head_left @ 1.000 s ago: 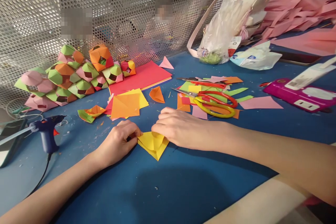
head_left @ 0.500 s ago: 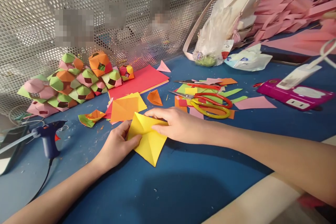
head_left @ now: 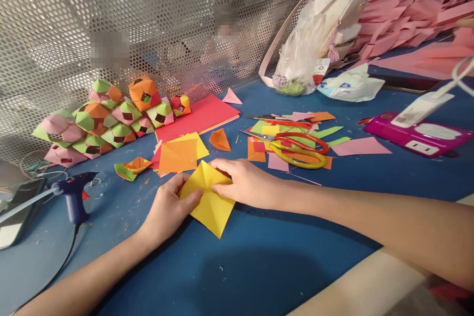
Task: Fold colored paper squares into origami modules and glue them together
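One yellow paper square [head_left: 213, 210], creased, is held corner-down over the near middle of a blue table [head_left: 148, 281]; whether its underside touches the surface cannot be told. Its left edge is gripped by the left hand [head_left: 166, 210], thumb laid on the upper face, other fingers curled and partly hidden. Its upper right edge is pinched by the right hand [head_left: 246, 185], thumb on the face, forefinger along the edge.

Just beyond: an orange square [head_left: 178, 156], laid over yellow and red sheets; one folded orange piece [head_left: 219, 140], to their right; one green-and-orange folded piece [head_left: 126, 173], to their left. Behind these, a red sheet [head_left: 200, 113] is stacked on others.

Right of centre: two pairs of scissors, one red-handled [head_left: 289, 122], one with red and yellow handles [head_left: 274, 139], both laid among coloured paper scraps [head_left: 361, 145].

Left: one blue glue gun [head_left: 76, 202]; several folded paper balls [head_left: 92, 118], piled against a perforated metal screen [head_left: 177, 10].

Far right: one cream backpack [head_left: 342, 5], a clear plastic bag [head_left: 299, 54] before it; one tissue packet [head_left: 351, 84]; one purple power strip [head_left: 392, 131]; pink paper strips [head_left: 411, 15], heaped.
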Action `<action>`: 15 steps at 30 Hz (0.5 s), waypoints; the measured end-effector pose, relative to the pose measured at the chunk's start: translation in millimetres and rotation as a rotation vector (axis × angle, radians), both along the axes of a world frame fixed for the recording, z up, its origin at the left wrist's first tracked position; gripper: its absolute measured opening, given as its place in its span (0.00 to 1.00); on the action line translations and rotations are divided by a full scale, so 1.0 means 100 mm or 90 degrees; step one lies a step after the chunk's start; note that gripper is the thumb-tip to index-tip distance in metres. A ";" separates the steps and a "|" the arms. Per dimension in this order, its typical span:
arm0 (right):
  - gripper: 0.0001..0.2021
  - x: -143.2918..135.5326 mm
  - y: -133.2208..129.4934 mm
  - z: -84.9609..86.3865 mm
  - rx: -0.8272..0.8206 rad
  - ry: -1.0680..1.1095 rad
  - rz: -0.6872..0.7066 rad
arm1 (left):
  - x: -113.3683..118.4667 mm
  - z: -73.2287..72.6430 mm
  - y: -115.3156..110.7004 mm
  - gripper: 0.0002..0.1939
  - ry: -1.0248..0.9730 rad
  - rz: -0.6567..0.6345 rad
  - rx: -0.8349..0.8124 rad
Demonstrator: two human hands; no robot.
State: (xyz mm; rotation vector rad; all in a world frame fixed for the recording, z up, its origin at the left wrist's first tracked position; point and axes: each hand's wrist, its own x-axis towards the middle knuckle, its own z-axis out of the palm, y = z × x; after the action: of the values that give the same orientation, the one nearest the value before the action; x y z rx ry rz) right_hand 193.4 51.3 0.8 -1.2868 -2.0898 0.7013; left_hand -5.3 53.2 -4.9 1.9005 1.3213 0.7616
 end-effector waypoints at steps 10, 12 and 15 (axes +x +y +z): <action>0.17 0.00 0.03 -0.09 0.104 0.028 0.052 | 0.03 0.02 -0.02 0.08 -0.056 0.001 -0.061; 0.18 0.00 0.04 -0.10 0.081 0.096 0.026 | 0.05 0.02 -0.03 0.11 -0.162 0.030 -0.096; 0.23 -0.03 0.07 -0.14 -0.046 0.258 -0.004 | 0.10 0.03 -0.05 0.14 -0.347 0.080 -0.116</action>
State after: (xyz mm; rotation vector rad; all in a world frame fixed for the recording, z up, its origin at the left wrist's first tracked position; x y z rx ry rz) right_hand 190.2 58.4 -13.3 -1.0809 -1.7446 0.9533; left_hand 4.4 47.9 -2.1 1.3449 1.1198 1.0888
